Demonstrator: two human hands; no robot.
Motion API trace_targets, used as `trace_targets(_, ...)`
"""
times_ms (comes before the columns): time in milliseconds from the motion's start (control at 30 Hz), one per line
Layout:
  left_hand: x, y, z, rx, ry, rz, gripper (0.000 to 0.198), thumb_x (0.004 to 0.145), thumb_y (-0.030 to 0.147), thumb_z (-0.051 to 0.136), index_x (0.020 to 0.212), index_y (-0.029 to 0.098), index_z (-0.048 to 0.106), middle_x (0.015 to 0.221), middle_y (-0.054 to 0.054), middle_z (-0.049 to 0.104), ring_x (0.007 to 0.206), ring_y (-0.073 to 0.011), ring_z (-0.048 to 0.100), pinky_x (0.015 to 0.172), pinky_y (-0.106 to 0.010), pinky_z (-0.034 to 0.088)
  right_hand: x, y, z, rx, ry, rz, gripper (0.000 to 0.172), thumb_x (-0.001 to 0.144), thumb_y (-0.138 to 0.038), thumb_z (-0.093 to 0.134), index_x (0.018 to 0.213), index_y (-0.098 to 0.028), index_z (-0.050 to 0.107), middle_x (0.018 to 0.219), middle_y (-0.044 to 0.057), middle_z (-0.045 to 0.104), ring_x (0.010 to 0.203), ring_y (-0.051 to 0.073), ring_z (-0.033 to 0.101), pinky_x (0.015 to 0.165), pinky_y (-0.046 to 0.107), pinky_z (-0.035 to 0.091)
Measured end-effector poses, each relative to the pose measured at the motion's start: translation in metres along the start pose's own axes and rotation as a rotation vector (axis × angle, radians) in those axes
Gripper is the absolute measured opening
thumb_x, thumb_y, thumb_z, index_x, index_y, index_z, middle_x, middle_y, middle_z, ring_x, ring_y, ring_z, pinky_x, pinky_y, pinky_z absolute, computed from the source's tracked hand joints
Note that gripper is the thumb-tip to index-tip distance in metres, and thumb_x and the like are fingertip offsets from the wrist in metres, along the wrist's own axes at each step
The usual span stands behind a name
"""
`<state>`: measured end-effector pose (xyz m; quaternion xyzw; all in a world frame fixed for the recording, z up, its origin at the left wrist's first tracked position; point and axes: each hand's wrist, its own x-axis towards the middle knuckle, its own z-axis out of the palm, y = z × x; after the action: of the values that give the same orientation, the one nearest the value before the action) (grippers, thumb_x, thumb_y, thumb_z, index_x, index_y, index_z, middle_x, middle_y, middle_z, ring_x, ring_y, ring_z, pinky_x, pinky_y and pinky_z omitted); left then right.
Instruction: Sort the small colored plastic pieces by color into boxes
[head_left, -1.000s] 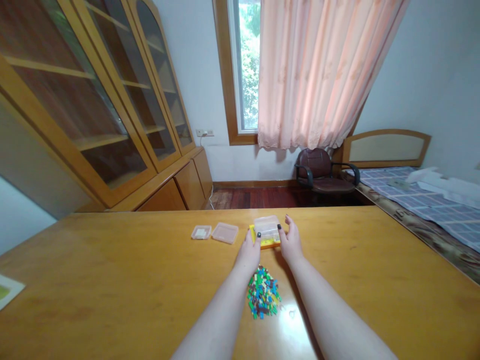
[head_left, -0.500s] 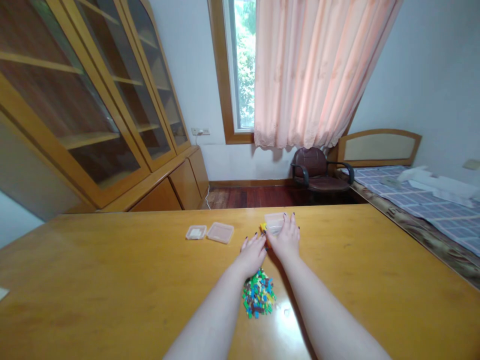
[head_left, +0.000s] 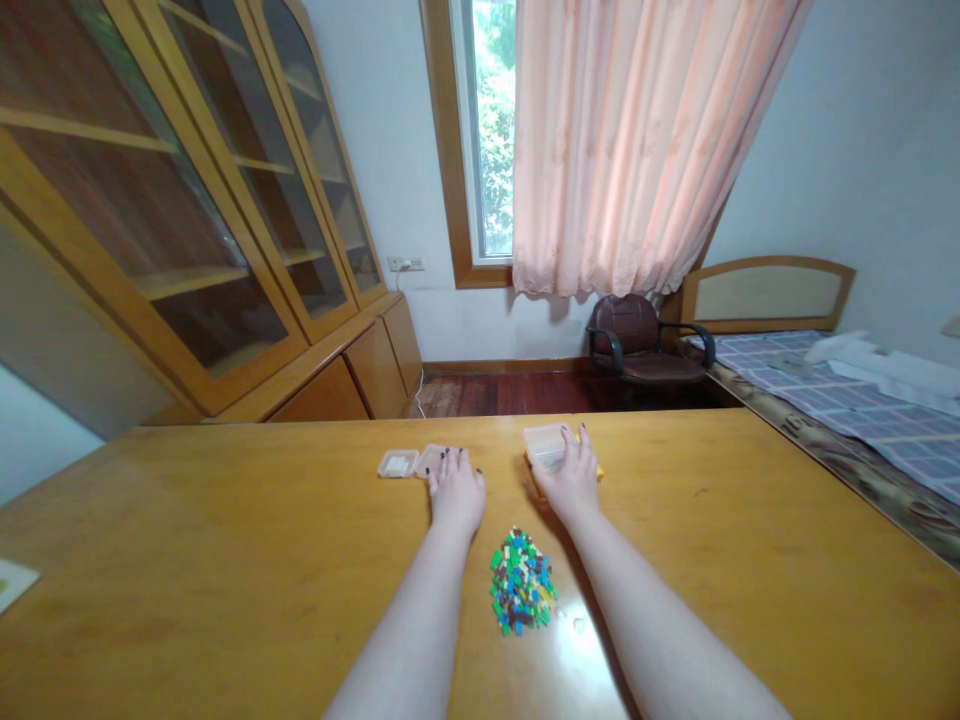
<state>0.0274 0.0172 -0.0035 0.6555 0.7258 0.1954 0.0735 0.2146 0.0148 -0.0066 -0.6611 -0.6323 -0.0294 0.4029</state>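
Observation:
My left hand (head_left: 457,492) lies over the right part of a shallow clear plastic tray or lid (head_left: 427,456), its fingers stretched out and the thumb apart. My right hand (head_left: 574,480) spans a clear plastic box (head_left: 546,438), thumb at the near left side and fingers over the right side. Something orange-yellow (head_left: 601,471) shows under and beside that box, mostly hidden. Between my forearms sits a heap of small building bricks (head_left: 523,582) in green, blue, brown, cream and yellow; neither hand touches it.
Left of the tray is a smaller clear container (head_left: 398,463) with something whitish inside. The wooden table (head_left: 225,560) has a pale flat item (head_left: 13,582) at its left edge. Beyond it stand a glass-door cabinet (head_left: 300,325), an armchair (head_left: 634,345) and a bed (head_left: 862,385).
My left hand has moved left from beside the right hand to the clear tray. My right hand stays at the box, which has shifted slightly over the orange-yellow thing.

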Motion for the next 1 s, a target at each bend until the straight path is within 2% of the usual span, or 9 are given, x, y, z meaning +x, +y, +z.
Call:
trace_targets(167,-0.012,0.024,0.008,-0.494,-0.014,0.348,0.064,0.081,0.031,0.046,0.139,0.02,0.02,0.143,-0.01,0.027,0.13,-0.0204,0.028,0.106,-0.037,0.028,-0.009,-0.013,-0.003,0.09,-0.151,-0.195,0.072,0.067,-0.038,0.059,0.131,-0.018,0.033,0.143,0.015,0.021,0.128,0.032,0.027,0.1,0.049,0.026)
trace_targets(333,-0.014,0.026,0.005,-0.519,0.008,0.436,0.06,0.071,0.025,0.059,0.128,0.022,0.04,0.132,-0.007,0.04,0.124,-0.0208,0.036,0.106,-0.034,0.029,-0.014,-0.012,0.006,0.168,-0.197,-0.228,0.078,0.066,-0.034,0.06,0.133,-0.014,0.028,0.143,0.017,0.02,0.129,0.03,0.025,0.103,0.047,0.026)
trace_targets(400,-0.009,0.021,0.002,-0.536,0.092,0.392,0.056,0.072,0.024,0.057,0.126,0.022,0.042,0.126,-0.006,0.045,0.119,-0.0191,0.042,0.104,-0.032,0.032,-0.016,-0.011,0.007,0.193,-0.208,-0.236,0.084,0.066,-0.039,0.061,0.136,-0.012,0.022,0.144,0.018,0.017,0.131,0.029,0.022,0.103,0.047,0.026)
trace_targets(500,0.0,0.009,-0.001,-0.539,0.312,0.217,0.051,0.076,0.028,0.054,0.125,0.02,0.041,0.123,-0.009,0.046,0.116,-0.0196,0.044,0.103,-0.033,0.034,-0.017,-0.013,0.007,0.229,-0.308,-0.299,0.095,0.063,-0.046,0.065,0.138,-0.013,0.018,0.144,0.018,0.019,0.132,0.028,0.021,0.104,0.045,0.025)
trace_targets(567,0.005,0.001,-0.002,-0.519,0.43,0.105,0.049,0.078,0.031,0.052,0.124,0.018,0.041,0.122,-0.01,0.047,0.117,-0.0207,0.043,0.103,-0.034,0.033,-0.018,-0.014,0.005,0.226,-0.405,-0.362,0.097,0.06,-0.05,0.067,0.137,-0.015,0.021,0.143,0.017,0.023,0.131,0.028,0.023,0.104,0.045,0.024)
trace_targets(633,0.009,-0.004,-0.003,-0.496,0.463,0.047,0.049,0.079,0.033,0.052,0.124,0.018,0.041,0.122,-0.01,0.048,0.117,-0.0214,0.042,0.103,-0.035,0.032,-0.018,-0.015,0.004,0.18,-0.481,-0.395,0.093,0.058,-0.053,0.067,0.135,-0.018,0.029,0.142,0.015,0.027,0.129,0.029,0.026,0.104,0.046,0.021)
trace_targets(733,0.012,-0.008,-0.002,-0.47,0.426,0.041,0.049,0.078,0.033,0.053,0.124,0.02,0.041,0.122,-0.009,0.048,0.117,-0.0212,0.042,0.103,-0.035,0.032,-0.017,-0.014,0.004,0.073,-0.489,-0.352,0.086,0.058,-0.055,0.067,0.13,-0.02,0.038,0.14,0.015,0.031,0.127,0.031,0.029,0.104,0.048,0.018)
trace_targets(867,0.013,-0.009,0.001,-0.461,0.353,0.084,0.05,0.076,0.03,0.055,0.123,0.019,0.042,0.123,-0.009,0.047,0.117,-0.0205,0.042,0.103,-0.033,0.032,-0.013,-0.008,0.007,-0.065,-0.366,-0.204,0.077,0.061,-0.055,0.064,0.124,-0.016,0.044,0.137,0.017,0.035,0.12,0.034,0.036,0.1,0.048,0.021)
trace_targets(1000,0.013,-0.011,0.0,-0.434,0.174,0.216,0.05,0.076,0.03,0.054,0.123,0.02,0.043,0.124,-0.008,0.047,0.117,-0.0193,0.043,0.103,-0.033,0.032,-0.005,0.005,0.011,-0.158,-0.308,-0.095,0.069,0.063,-0.055,0.063,0.118,-0.015,0.049,0.133,0.019,0.039,0.115,0.034,0.039,0.098,0.05,0.02)
